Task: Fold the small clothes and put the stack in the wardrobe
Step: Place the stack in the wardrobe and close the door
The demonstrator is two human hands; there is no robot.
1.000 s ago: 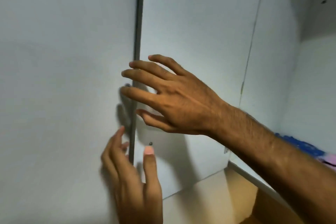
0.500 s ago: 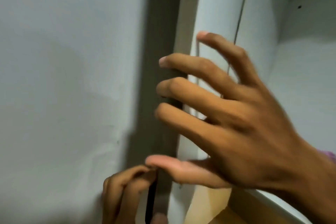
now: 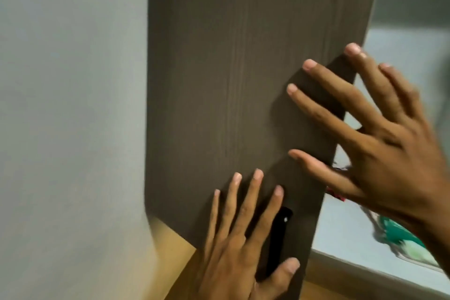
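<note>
Both your left hand [image 3: 233,246] and right hand [image 3: 379,143] lie flat, grasping nothing, on the wardrobe door [image 3: 243,80]; likely you're closing it, so push gently.

Home bedroom: wardrobe door [image 3: 231,80], clothes [image 3: 401,238]

The left hand [image 3: 237,248] lay flat, fingers spread and pointing up, thumb out. The right hand [image 3: 379,143] reached leftward, fingers splayed wide.
</note>
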